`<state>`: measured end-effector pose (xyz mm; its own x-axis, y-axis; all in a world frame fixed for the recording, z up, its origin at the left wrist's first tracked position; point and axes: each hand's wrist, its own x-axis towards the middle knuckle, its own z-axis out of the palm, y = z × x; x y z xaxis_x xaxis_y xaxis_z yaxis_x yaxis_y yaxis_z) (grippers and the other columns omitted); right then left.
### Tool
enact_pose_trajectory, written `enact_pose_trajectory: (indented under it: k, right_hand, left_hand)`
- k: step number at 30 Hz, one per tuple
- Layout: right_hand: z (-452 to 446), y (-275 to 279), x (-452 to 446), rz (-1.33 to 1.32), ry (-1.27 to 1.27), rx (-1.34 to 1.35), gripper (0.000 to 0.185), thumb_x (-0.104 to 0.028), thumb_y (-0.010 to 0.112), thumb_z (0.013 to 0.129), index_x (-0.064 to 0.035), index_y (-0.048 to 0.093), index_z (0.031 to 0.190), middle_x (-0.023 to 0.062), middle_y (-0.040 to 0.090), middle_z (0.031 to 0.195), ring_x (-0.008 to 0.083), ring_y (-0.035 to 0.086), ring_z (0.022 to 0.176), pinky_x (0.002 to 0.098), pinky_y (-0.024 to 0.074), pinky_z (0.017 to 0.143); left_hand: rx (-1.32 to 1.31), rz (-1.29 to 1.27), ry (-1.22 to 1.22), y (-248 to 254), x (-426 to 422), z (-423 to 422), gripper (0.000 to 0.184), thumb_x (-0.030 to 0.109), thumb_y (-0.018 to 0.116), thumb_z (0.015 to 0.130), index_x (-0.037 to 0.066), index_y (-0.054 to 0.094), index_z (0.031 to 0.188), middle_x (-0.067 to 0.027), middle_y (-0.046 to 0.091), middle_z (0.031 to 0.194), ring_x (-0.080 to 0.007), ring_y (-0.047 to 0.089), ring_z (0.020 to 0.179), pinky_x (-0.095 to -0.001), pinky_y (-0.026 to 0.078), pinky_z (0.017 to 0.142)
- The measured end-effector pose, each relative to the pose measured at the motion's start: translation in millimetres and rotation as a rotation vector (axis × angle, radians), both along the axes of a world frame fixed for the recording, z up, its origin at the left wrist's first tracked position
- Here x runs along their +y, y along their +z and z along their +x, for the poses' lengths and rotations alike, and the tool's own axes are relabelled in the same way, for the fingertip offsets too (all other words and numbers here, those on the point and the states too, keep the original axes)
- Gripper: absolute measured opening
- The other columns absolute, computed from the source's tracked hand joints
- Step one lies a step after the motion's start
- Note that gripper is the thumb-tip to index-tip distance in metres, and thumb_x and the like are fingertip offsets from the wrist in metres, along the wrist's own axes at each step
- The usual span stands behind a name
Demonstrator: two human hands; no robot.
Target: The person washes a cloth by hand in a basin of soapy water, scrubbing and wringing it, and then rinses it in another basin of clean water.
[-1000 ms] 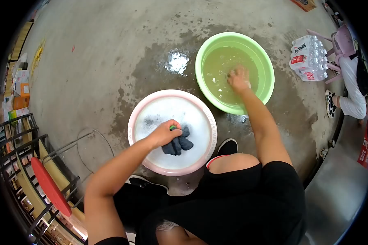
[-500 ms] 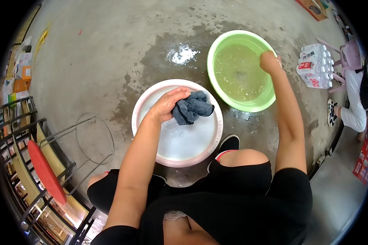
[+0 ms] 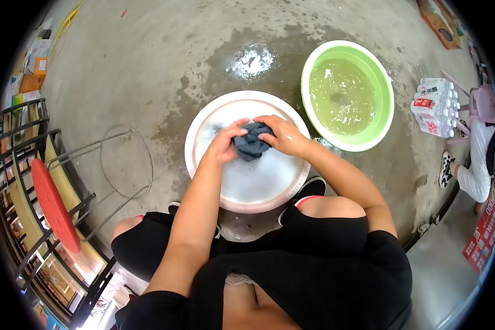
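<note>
A dark grey-blue cloth point(image 3: 251, 144), bunched up and wet-looking, is held over the pinkish-white basin point(image 3: 195, 140). My left hand point(image 3: 228, 142) grips it from the left side. From the right, my right hand point(image 3: 284, 136) closes on it too, thumb across its front. Whitish, sudsy water point(image 3: 256, 184) fills the basin below. A green basin point(image 3: 388, 91) with murky greenish water stands to the upper right, touched by neither hand.
At left are a red round-seat stool point(image 3: 55, 206) lying on its side and a black rack point(image 3: 25, 159). Wrapped water bottles point(image 3: 435, 107), a pink chair point(image 3: 481, 104) and another person's leg point(image 3: 474, 165) are at right. The concrete floor point(image 3: 247, 60) is wet around the basins.
My right hand has come from the green basin's right rim over to the cloth and now holds it with my left hand. The cloth is bunched tighter.
</note>
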<state>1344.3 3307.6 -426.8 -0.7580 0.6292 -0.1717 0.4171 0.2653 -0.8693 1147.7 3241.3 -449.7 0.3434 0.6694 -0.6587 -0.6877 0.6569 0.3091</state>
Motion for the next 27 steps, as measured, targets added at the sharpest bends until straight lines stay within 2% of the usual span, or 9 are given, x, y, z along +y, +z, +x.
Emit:
enact_pose_trajectory:
  k: [4,7,12,13,15,17,19,23,27]
  right_hand:
    - [-12.5,-49.9,-28.6,0.187,-0.233,-0.280,0.044,-0.016,0.062,0.077,-0.0053,0.047,0.117,0.0214,0.052,0.099,0.0371,0.051,0.092,0.0429,0.0424,0.080]
    - [-27.9,-53.0,-45.5,0.136,0.017,-0.479,0.047,-0.024,0.059,0.080,-0.0059,0.042,0.120,0.0246,0.053,0.097,0.0387,0.053,0.095,0.0434,0.0443,0.080]
    - [-34.3,-75.2,-13.2,-0.041,0.460,-0.571,0.035,-0.028,0.059,0.074,-0.0075,0.058,0.103,0.0182,0.058,0.105,0.0300,0.061,0.082,0.0403,0.0484,0.070]
    - [-35.9,-61.4,-12.8,-0.375,0.087,-0.428,0.033,-0.023,0.060,0.069,-0.0059,0.060,0.097,0.0177,0.058,0.101,0.0310,0.058,0.086,0.0390,0.0458,0.072]
    - [-40.7,-24.4,-28.7,-0.129,-0.038,0.187,0.042,-0.021,0.062,0.064,-0.0032,0.055,0.102,0.0213,0.054,0.098,0.0346,0.053,0.093,0.0390,0.0428,0.078]
    - [-42.2,4.5,-40.8,-0.056,0.057,0.280,0.042,-0.014,0.059,0.063,-0.0043,0.052,0.103,0.0193,0.053,0.092,0.0366,0.052,0.089,0.0410,0.0426,0.077]
    - [-43.9,22.4,-58.1,-0.203,0.040,0.317,0.040,-0.008,0.056,0.066,-0.0082,0.051,0.105,0.0153,0.052,0.099,0.0359,0.050,0.095,0.0467,0.0378,0.081]
    - [-49.2,33.8,-80.5,0.095,0.208,0.231,0.036,-0.016,0.064,0.068,-0.0114,0.053,0.102,0.0116,0.049,0.093,0.0312,0.050,0.088,0.0431,0.0410,0.073]
    - [-52.0,7.5,-89.1,0.426,0.225,0.194,0.039,-0.029,0.069,0.065,-0.0153,0.055,0.098,0.0092,0.047,0.088,0.0274,0.049,0.081,0.0367,0.0452,0.056]
  left_hand:
    - [0.527,-0.231,0.007,-39.5,-22.4,0.8,0.049,0.030,0.055,0.085,-0.002,0.043,0.119,-0.0119,0.054,0.109,-0.0229,0.055,0.097,-0.0377,0.046,0.083]
    - [0.745,-0.365,-0.048,-43.6,-32.1,-0.6,0.056,0.035,0.054,0.085,-0.009,0.043,0.118,-0.0167,0.053,0.110,-0.0221,0.057,0.093,-0.0362,0.046,0.081]
    - [0.303,-0.432,0.316,-58.5,-53.2,4.7,0.053,0.049,0.029,0.090,0.008,0.054,0.114,-0.0072,0.058,0.111,-0.0237,0.054,0.103,-0.0394,0.039,0.093]
    - [0.306,-0.434,0.315,-53.2,-51.8,6.3,0.053,0.049,0.029,0.090,0.008,0.054,0.114,-0.0072,0.058,0.111,-0.0237,0.054,0.103,-0.0394,0.039,0.093]
    - [0.037,-0.395,0.393,-26.5,-45.1,11.2,0.052,0.050,0.029,0.091,0.011,0.054,0.114,-0.0088,0.057,0.111,-0.0248,0.053,0.103,-0.0446,0.038,0.094]
    - [0.095,-0.328,0.411,-19.7,-37.5,8.8,0.051,0.050,0.035,0.089,0.009,0.053,0.114,-0.0108,0.057,0.110,-0.0274,0.054,0.101,-0.0457,0.041,0.091]
    - [-0.376,-0.230,0.237,-25.1,-38.3,1.5,0.046,0.045,0.043,0.088,0.008,0.051,0.115,-0.0109,0.057,0.108,-0.0286,0.055,0.098,-0.0437,0.045,0.086]
    - [0.161,-0.113,0.383,19.0,-22.8,28.0,0.029,0.034,0.058,0.083,0.009,0.053,0.098,-0.0062,0.057,0.093,-0.0181,0.055,0.077,-0.0314,0.047,0.065]
    - [0.022,-0.168,0.337,-27.7,-31.6,29.5,0.033,0.037,0.056,0.084,0.007,0.053,0.098,-0.0065,0.057,0.088,-0.0170,0.054,0.071,-0.0302,0.047,0.061]
